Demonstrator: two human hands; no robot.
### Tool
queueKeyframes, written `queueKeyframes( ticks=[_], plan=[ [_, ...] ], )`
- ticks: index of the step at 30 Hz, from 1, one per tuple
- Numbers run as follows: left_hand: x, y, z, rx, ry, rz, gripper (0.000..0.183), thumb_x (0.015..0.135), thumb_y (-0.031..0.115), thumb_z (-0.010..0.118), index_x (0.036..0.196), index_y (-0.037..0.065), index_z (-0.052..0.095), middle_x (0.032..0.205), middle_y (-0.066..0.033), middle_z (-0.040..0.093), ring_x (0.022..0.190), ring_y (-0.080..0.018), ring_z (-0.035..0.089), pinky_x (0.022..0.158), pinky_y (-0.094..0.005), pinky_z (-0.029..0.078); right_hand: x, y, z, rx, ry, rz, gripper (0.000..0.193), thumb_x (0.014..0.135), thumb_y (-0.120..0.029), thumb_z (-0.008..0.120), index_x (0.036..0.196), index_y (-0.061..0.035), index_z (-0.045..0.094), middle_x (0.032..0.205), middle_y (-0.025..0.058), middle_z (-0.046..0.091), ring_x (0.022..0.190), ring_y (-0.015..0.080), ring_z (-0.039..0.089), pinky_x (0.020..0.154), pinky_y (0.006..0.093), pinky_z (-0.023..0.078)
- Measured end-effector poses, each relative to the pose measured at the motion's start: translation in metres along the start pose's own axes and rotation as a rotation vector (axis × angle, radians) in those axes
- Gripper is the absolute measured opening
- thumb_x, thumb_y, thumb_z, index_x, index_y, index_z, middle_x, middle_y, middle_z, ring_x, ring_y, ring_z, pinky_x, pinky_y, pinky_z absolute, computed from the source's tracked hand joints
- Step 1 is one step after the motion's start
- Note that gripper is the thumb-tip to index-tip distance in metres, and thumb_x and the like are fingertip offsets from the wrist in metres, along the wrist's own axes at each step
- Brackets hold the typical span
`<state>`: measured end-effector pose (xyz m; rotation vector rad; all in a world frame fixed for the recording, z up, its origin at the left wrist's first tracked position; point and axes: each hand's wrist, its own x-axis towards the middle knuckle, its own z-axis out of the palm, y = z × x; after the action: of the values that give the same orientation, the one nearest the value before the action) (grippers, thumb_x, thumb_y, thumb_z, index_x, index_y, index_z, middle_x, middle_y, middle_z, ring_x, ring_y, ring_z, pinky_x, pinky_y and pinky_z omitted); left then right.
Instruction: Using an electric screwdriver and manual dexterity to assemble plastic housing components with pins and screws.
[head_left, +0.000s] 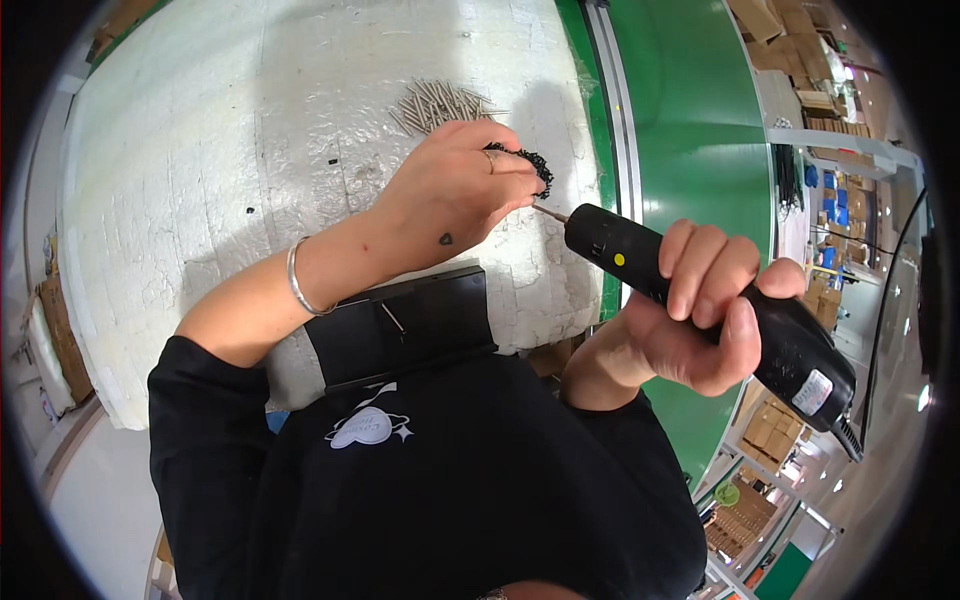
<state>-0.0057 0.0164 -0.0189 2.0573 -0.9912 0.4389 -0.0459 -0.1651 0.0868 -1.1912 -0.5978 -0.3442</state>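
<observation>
My right hand (705, 300) is wrapped round a black corded electric screwdriver (625, 245), which points up and left. The screwdriver's thin bit ends close to the fingertips of my left hand (455, 185). That hand is closed, fingers bent together beside a heap of small black parts, apparently screws (541, 170); whatever is between the fingertips is hidden or too small to name. Just beyond the left hand lies a pile of thin silver rods (440, 103). Below my left wrist, against my body, is a black open tray-like piece (440, 325) with one thin silver rod (394, 318) on it.
The table is covered with wrinkled whitish wrap (200, 140); two tiny black bits lie on it at left. A metal rail (618, 110) borders a green surface (700, 130) on the right. Shelves with cardboard boxes (790, 55) stand farther right. The screwdriver's cord (850, 440) trails down at its rear.
</observation>
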Motion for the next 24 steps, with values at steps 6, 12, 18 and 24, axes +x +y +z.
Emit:
queueKeyframes(
  ticks=[6,12,18,24],
  plan=[
    [-0.003,0.004,-0.004,-0.103,0.032,-0.112,0.010,0.079,0.010,0.074,0.090,0.009,0.072,0.087,-0.0035,0.071,0.096,-0.0248,0.064,0.078,-0.0353,0.052,0.000,-0.003,0.000,0.024,0.008,-0.019,0.023,0.082,-0.014,0.052,0.106,-0.0105,0.050,0.063,-0.0025,0.043,0.054,0.0093,0.043,0.060,0.0292,0.036],
    [-0.005,0.007,-0.010,-0.159,0.050,-0.150,0.012,0.076,0.020,0.076,0.081,0.011,0.070,0.074,-0.0006,0.063,0.087,-0.0211,0.062,0.072,-0.0354,0.051,0.000,-0.003,0.003,0.061,-0.020,-0.022,0.024,0.083,-0.015,0.053,0.106,-0.0110,0.049,0.063,-0.0022,0.046,0.054,0.0092,0.045,0.060,0.0292,0.037],
    [-0.007,0.009,-0.013,-0.126,0.070,-0.085,0.013,0.073,0.019,0.077,0.078,0.010,0.068,0.074,-0.0001,0.061,0.086,-0.0206,0.061,0.068,-0.0344,0.050,0.000,-0.004,0.006,0.068,-0.064,0.012,0.024,0.083,-0.013,0.053,0.105,-0.0110,0.047,0.064,-0.0022,0.047,0.054,0.0092,0.047,0.061,0.0295,0.038],
    [-0.014,0.018,-0.024,-0.099,-0.039,-0.090,0.012,0.076,0.017,0.076,0.082,0.010,0.068,0.077,-0.0001,0.065,0.094,-0.0240,0.062,0.073,-0.0352,0.051,0.000,-0.003,0.007,0.095,-0.161,0.036,0.024,0.083,-0.012,0.053,0.106,-0.0106,0.047,0.064,-0.0023,0.046,0.055,0.0095,0.048,0.061,0.0297,0.038]
  ],
)
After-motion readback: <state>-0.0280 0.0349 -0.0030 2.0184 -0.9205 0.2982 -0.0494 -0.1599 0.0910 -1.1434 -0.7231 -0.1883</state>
